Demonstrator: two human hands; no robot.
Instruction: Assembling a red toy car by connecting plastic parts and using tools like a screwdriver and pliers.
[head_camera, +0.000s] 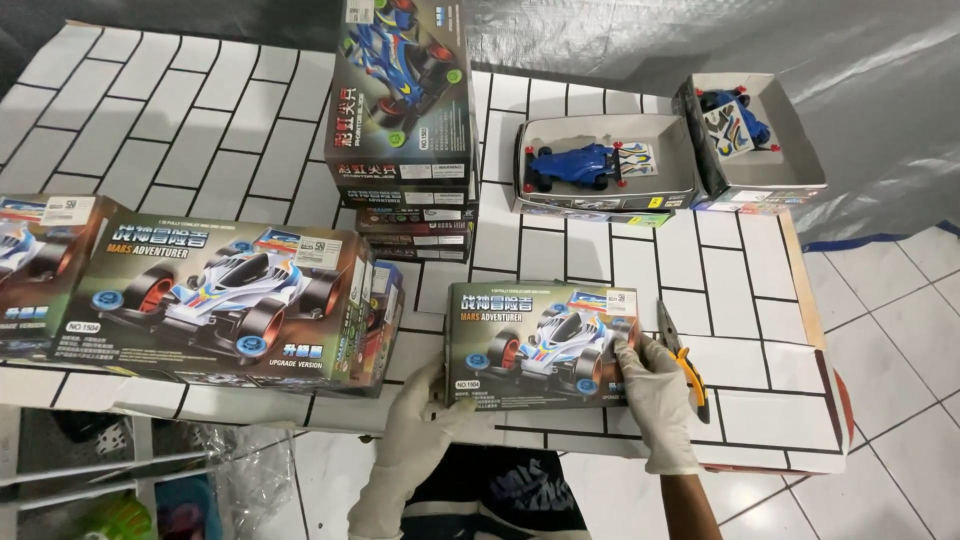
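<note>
A toy car box (543, 345) lies flat at the lower middle of the frame, on the desk (760, 330) near its front edge. Both gloved hands clamp it: the left hand (425, 415) at its lower left corner, the right hand (650, 385) over its right end. It looks like light, stiff cardboard with glossy faces, probably slippery under gloves, so the edges and corners seem the safest hold. Cutting pliers (683, 365) lie just beside the right hand.

Both gloved hands, left (425, 415) and right (655, 395), seemingly clasp inward.
</note>
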